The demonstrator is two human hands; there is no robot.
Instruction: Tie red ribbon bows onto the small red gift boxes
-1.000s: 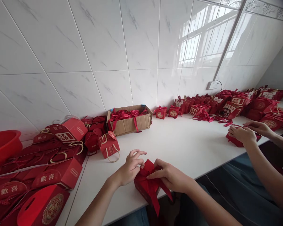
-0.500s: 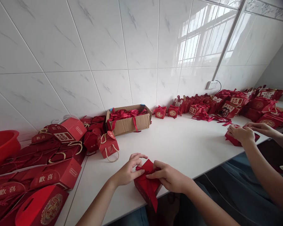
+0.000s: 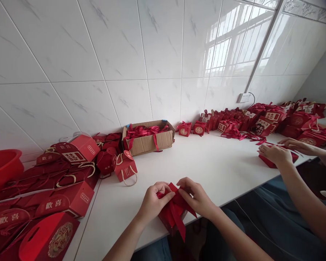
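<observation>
A small red gift box (image 3: 167, 219) sits at the front edge of the white table, with a red ribbon (image 3: 178, 221) across its top. Two tails of the ribbon hang down over the near side. My left hand (image 3: 155, 200) pinches the ribbon between thumb and fingers at the left of the knot area. From the right, my right hand (image 3: 195, 197) pinches the ribbon too, close to my left fingertips. Whether a knot or bow has formed is hidden by the fingers.
A cardboard box (image 3: 153, 143) of red ribbons stands by the wall. Red gift boxes (image 3: 62, 204) are piled at left beside a red basin (image 3: 5, 166). More decorated boxes (image 3: 262, 125) line the back right. A co-worker's hands (image 3: 277, 154) rest on another red box (image 3: 268, 162).
Both my hands have come closer together over the box top, the left moving right. A second ribbon tail now shows at the right. The co-worker's hands have shifted slightly.
</observation>
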